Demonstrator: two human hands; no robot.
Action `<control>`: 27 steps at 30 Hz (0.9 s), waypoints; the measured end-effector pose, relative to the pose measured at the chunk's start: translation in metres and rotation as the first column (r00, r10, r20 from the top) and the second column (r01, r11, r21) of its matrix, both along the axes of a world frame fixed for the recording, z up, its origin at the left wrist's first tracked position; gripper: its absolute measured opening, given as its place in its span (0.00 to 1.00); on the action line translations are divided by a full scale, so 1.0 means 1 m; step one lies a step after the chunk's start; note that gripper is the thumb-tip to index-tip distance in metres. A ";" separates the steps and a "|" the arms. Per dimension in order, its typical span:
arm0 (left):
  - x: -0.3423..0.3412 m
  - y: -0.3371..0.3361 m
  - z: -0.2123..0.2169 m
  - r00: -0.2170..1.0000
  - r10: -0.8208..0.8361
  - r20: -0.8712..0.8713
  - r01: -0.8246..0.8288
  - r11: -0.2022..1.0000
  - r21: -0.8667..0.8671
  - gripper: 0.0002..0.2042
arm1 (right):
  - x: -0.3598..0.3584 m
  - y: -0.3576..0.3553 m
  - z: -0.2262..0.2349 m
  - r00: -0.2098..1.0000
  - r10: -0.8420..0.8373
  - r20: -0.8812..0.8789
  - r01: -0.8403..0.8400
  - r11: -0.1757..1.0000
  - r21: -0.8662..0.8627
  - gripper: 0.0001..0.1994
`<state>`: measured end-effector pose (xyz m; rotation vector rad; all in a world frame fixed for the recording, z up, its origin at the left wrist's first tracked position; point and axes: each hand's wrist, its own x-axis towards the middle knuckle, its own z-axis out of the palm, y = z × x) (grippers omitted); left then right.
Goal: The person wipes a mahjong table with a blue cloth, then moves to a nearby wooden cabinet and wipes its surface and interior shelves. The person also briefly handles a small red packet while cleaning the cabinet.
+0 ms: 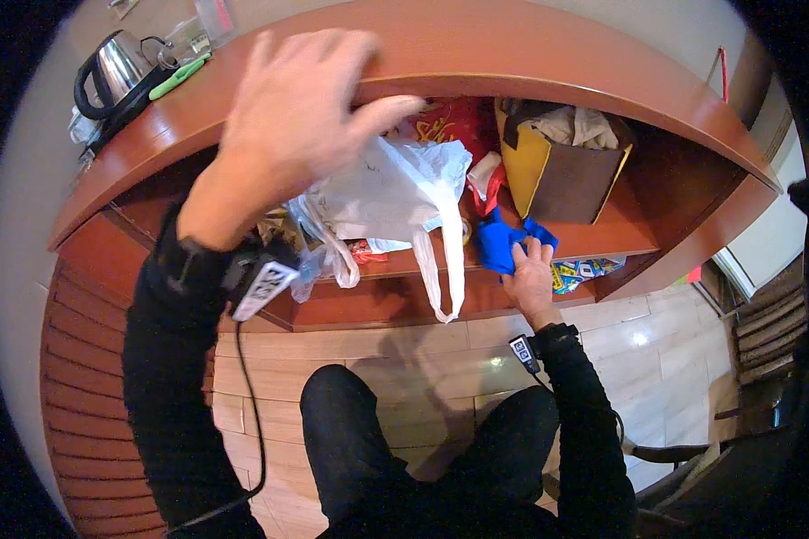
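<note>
My left hand [297, 112] is raised at the front edge of the wooden cabinet top, fingers stretched out, slightly blurred, with nothing in it. Below and beside it, a white plastic bag [382, 193] lies on the open shelf [602, 235], its handles drooping over the front edge. On the right, my right hand [532, 283] has its fingers closed on a bright blue cloth-like piece [499, 242] at the shelf edge. A red and white item [487, 175] sits just behind the blue piece.
A yellow and brown open box [571, 171] holding pale cloth stands on the shelf's right. Colourful packets [584, 272] lie on the lower level. An electric kettle [121, 67] and a green-handled tool [180, 78] rest on the cabinet top [512, 54]. Cables hang from both wrists.
</note>
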<state>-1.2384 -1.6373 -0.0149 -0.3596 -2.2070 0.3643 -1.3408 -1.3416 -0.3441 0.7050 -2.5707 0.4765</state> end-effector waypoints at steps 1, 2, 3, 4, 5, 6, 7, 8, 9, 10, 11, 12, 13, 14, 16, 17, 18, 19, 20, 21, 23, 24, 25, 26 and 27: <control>0.010 -0.020 -0.003 1.000 0.006 -0.007 -0.006 1.000 0.016 0.27 | 0.000 0.001 -0.001 1.000 -0.003 0.012 0.003 1.000 0.006 0.25; 0.022 -0.039 -0.006 0.998 0.007 -0.055 -0.009 0.999 -0.037 0.25 | -0.001 0.000 -0.002 0.999 -0.042 0.007 0.042 0.999 0.016 0.25; 0.032 -0.056 -0.012 0.992 0.032 -0.120 -0.040 0.997 -0.064 0.25 | -0.001 0.001 -0.003 0.999 -0.040 -0.018 0.041 0.999 0.018 0.24; 0.044 -0.075 -0.018 0.980 0.076 -0.183 -0.094 0.992 -0.088 0.26 | -0.001 -0.001 -0.004 0.998 -0.004 -0.068 0.003 1.000 -0.009 0.24; 0.057 -0.093 -0.024 0.978 0.102 -0.180 -0.116 0.991 -0.069 0.26 | -0.001 -0.001 -0.005 0.998 -0.017 -0.052 0.016 1.000 -0.007 0.24; 0.071 -0.112 -0.029 0.975 0.137 -0.176 -0.147 0.988 -0.047 0.27 | -0.001 -0.002 -0.005 0.997 -0.004 -0.071 0.002 1.000 -0.027 0.24; 0.083 -0.130 -0.033 0.963 0.189 -0.192 -0.196 0.981 -0.016 0.28 | -0.002 -0.002 -0.006 0.999 -0.006 -0.049 0.006 1.000 -0.006 0.25; 0.092 -0.148 -0.037 0.949 0.213 -0.234 -0.215 0.976 0.016 0.28 | -0.003 -0.003 -0.007 0.998 -0.005 -0.064 0.005 1.000 0.006 0.26; 0.096 -0.162 -0.044 0.934 0.227 -0.275 -0.227 0.973 0.031 0.28 | -0.004 -0.002 -0.011 0.999 -0.025 -0.029 0.026 0.999 0.034 0.26; 0.103 -0.176 -0.045 0.919 0.242 -0.311 -0.236 0.970 0.056 0.28 | -0.005 -0.001 -0.014 0.998 -0.048 -0.038 0.050 0.997 0.053 0.27; 0.108 -0.186 -0.050 0.910 0.262 -0.322 -0.247 0.965 0.089 0.28 | -0.007 0.001 -0.020 0.999 -0.038 -0.034 0.040 0.999 0.036 0.26; 0.108 -0.192 -0.055 0.902 0.264 -0.342 -0.235 0.964 0.126 0.28 | -0.010 0.004 -0.029 0.999 -0.030 -0.045 0.031 0.999 0.021 0.25; 0.108 -0.197 -0.058 0.891 0.245 -0.381 -0.209 0.969 0.135 0.27 | -0.015 0.007 -0.036 0.999 -0.030 -0.036 0.029 0.999 -0.022 0.25; 0.105 -0.200 -0.061 0.878 0.251 -0.407 -0.197 0.965 0.170 0.28 | -0.018 0.009 -0.046 0.999 -0.035 -0.027 0.034 0.997 -0.064 0.26; 0.099 -0.199 -0.066 0.849 0.234 -0.475 -0.161 0.969 0.188 0.28 | -0.023 0.021 -0.070 0.995 -0.015 -0.101 0.004 0.994 -0.107 0.33; 0.100 -0.196 -0.071 0.832 0.226 -0.506 -0.128 0.967 0.221 0.26 | -0.028 0.023 -0.081 0.988 0.026 -0.153 -0.056 0.978 -0.199 0.36; 0.100 -0.194 -0.074 0.829 0.244 -0.503 -0.116 0.956 0.271 0.24 | -0.030 0.025 -0.090 0.961 0.092 -0.262 -0.175 0.934 -0.313 0.40; 0.100 -0.194 -0.074 0.832 0.227 -0.506 -0.102 0.960 0.262 0.28 | -0.034 0.026 -0.096 0.950 0.067 -0.304 -0.155 0.950 -0.273 0.45; 0.099 -0.194 -0.075 0.837 0.209 -0.505 -0.087 0.963 0.254 0.32 | -0.036 0.031 -0.098 0.906 0.170 -0.389 -0.255 0.950 -0.179 0.31; 0.099 -0.194 -0.075 0.824 0.202 -0.529 -0.085 0.968 0.237 0.30 | -0.040 0.032 -0.098 0.885 0.176 -0.430 -0.247 0.962 -0.114 0.30; 0.093 -0.196 -0.075 0.806 0.162 -0.569 -0.051 0.977 0.206 0.29 | -0.041 0.035 -0.093 0.955 0.114 -0.275 -0.140 0.987 -0.075 0.28; 0.090 -0.199 -0.076 0.798 0.149 -0.584 -0.038 0.979 0.198 0.29 | -0.036 0.035 -0.092 0.924 0.105 -0.367 -0.132 0.990 -0.047 0.26; 0.086 -0.200 -0.077 0.772 0.112 -0.626 0.006 0.983 0.183 0.28 | -0.026 0.037 -0.093 0.951 0.066 -0.304 -0.077 0.997 -0.026 0.27; 0.080 -0.205 -0.075 0.734 0.053 -0.677 0.063 0.987 0.145 0.28 | -0.016 0.037 -0.093 0.974 0.023 -0.226 -0.022 1.000 0.005 0.27; 0.079 -0.207 -0.078 0.746 0.098 -0.658 0.038 0.981 0.189 0.28 | -0.002 0.032 -0.100 0.974 0.047 -0.223 -0.074 0.991 -0.114 0.31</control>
